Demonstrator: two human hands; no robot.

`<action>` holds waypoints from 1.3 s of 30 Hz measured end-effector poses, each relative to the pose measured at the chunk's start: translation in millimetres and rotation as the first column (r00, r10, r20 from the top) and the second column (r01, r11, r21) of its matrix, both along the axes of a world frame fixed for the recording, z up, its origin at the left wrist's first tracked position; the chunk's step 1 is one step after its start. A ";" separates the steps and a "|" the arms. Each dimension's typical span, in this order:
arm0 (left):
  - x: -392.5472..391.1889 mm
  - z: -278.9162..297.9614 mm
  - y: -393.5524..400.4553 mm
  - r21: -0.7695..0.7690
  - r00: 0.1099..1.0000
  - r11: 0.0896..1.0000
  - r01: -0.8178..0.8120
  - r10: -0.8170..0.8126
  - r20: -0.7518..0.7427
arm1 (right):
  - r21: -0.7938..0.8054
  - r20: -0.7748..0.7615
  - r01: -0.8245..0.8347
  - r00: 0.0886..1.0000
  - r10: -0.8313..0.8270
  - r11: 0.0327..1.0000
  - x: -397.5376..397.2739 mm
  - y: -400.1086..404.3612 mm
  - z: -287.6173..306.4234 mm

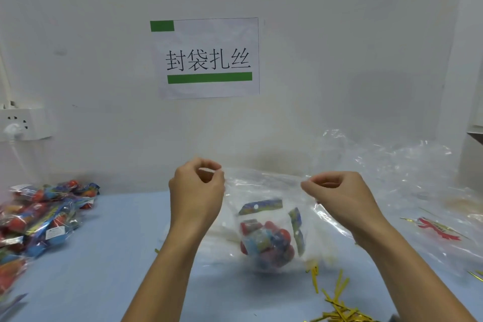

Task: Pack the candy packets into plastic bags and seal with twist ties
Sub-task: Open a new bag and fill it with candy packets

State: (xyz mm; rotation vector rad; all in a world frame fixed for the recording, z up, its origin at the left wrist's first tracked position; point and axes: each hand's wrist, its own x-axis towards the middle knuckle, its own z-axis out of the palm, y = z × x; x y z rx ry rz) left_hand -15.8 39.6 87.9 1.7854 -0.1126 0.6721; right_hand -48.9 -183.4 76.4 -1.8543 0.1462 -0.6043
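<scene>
Two hands hold one clear plastic bag (264, 191) up by its mouth above the blue tabletop (109, 256). The left hand (196, 191) pinches the left corner of the rim between thumb and curled fingers; the right hand (337, 196) pinches the right corner the same way. A candy packet (269, 238) sits inside at the bottom of the bag, which rests on or just above the tabletop. The filling step looks done for this bag, and closing appears to be in hand. Next, the mouth needs gathering into a neck, then one of the gold twist ties (337, 303) lying near and to the right must be picked up and wound round it. More candy packets (44, 214) are piled at the left, spare bags (407, 165) heaped far right. The film is so clear that its edges are hard to trace, and both piles are cut off by the frame.
</scene>
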 end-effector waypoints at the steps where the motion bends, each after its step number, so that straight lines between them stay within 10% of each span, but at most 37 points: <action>1: -1.0 1.8 -2.0 -0.030 0.999 0.999 0.019 -0.018 0.039 | -0.027 0.021 -0.002 1.000 0.002 1.000 -1.5 0.2 2.1; 7: 1.4 -6.9 -8.1 -0.116 0.977 0.985 0.129 -0.146 -0.155 | 0.080 -0.014 -0.098 0.995 0.099 0.992 0.9 3.6 -0.6; 19: 4.6 -3.8 -9.4 -0.018 0.992 0.992 0.124 -0.123 0.010 | 0.133 0.265 -0.090 0.963 0.052 0.987 7.0 19.6 -4.0; 24: 3.3 -9.3 -11.1 -0.051 0.971 0.982 0.181 -0.187 -0.147 | 0.022 0.142 -0.035 0.989 0.032 0.999 8.4 19.7 -12.2; 31: -5.2 -5.0 -14.9 0.057 0.958 0.957 0.285 -0.283 -0.040 | -0.263 0.435 -0.089 0.878 0.200 0.961 -12.0 31.7 18.1; 35: -6.6 -5.7 -19.2 0.075 0.948 0.945 0.319 -0.320 -0.006 | -0.535 0.044 -0.238 0.950 0.308 0.811 -12.1 45.0 36.4; 39: -6.1 -4.6 -19.5 0.060 0.948 0.948 0.313 -0.315 0.035 | -0.745 -0.492 -0.483 0.864 0.110 0.460 -6.1 48.6 60.0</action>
